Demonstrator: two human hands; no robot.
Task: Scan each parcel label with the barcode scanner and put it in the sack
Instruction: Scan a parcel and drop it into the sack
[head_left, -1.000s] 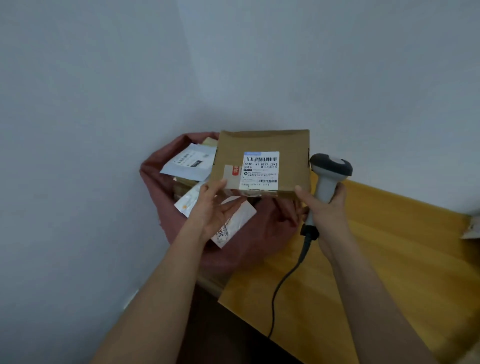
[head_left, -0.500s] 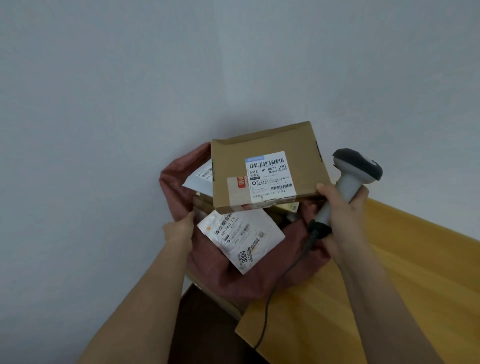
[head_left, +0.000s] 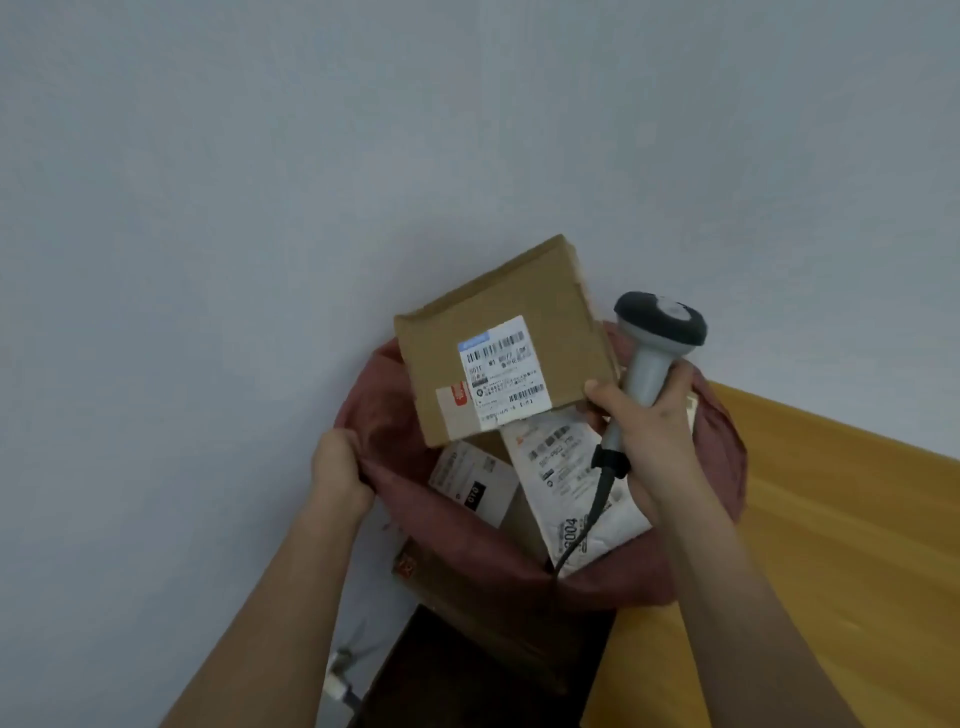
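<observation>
Left hand (head_left: 340, 475) clutches the red sack (head_left: 719, 457) by its rim, bunching the fabric, while the right hand (head_left: 649, 431) wraps around the barcode scanner (head_left: 655, 343) handle and pinches the near corner of the cardboard parcel (head_left: 498, 338) with its thumb. That parcel tilts label-up over the sack's mouth. Below it, inside the sack, lie a white mailer (head_left: 558, 467) and another labelled box (head_left: 475, 486). Right of the sack runs the wooden table (head_left: 831, 519).

Since a second ago, we have taken the left hand (head_left: 340, 475) off the cardboard box (head_left: 501, 338) and pinched the sack (head_left: 717, 457) rim with it. The box now tilts over the sack mouth, pressed only by the right hand (head_left: 649, 431), which also grips the scanner (head_left: 657, 338).
</observation>
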